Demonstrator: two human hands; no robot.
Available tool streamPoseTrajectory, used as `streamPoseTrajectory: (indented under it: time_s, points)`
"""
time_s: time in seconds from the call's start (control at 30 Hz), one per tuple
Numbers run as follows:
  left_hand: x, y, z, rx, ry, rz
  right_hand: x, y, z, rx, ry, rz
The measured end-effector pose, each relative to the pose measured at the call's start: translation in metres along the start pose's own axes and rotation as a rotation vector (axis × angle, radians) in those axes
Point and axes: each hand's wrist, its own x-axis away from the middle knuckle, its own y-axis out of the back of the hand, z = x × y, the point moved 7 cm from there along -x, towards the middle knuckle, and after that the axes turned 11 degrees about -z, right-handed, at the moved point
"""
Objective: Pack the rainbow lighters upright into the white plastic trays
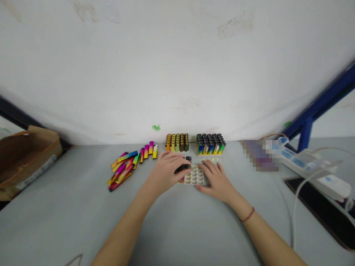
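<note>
A white tray with rows of round pockets (197, 177) lies on the table between my hands. My left hand (168, 169) curls over its left side, closed on a black-ended lighter (181, 168) whose body is mostly hidden by the fingers. Just behind it, another black-topped lighter (188, 159) stands in the tray; a bit of a purple one shows below the hand. My right hand (217, 183) is open, fingers spread, touching the tray's right edge. To the left lie several loose shiny lighters (122, 171) in a heap, in two-tone colours.
Near the wall stand a block of gold-toned lighters (177, 143) and a tray packed with black-topped lighters (210, 144). An open cardboard box (30, 162) sits far left. At right are a power strip (313, 168), a white cable (295, 207) and a black phone-like slab (321, 210).
</note>
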Motion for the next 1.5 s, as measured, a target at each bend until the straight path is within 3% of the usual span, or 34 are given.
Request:
streamPoseTrajectory:
  time_s: [0.37, 1.07, 1.3, 1.5]
  points:
    - [0.000, -0.018, -0.002, -0.190, 0.013, 0.119, 0.000, -0.001, -0.001, -0.012, -0.005, -0.002]
    - [0.000, -0.019, -0.013, -0.281, -0.020, 0.115, 0.000, -0.001, 0.000, 0.000, 0.000, -0.005]
    - [0.002, -0.015, -0.019, -0.342, -0.068, 0.036, 0.000, -0.001, -0.001, 0.003, 0.009, -0.017]
    - [0.002, -0.012, -0.021, -0.252, -0.046, 0.043, 0.001, -0.001, -0.001, 0.002, -0.005, -0.004]
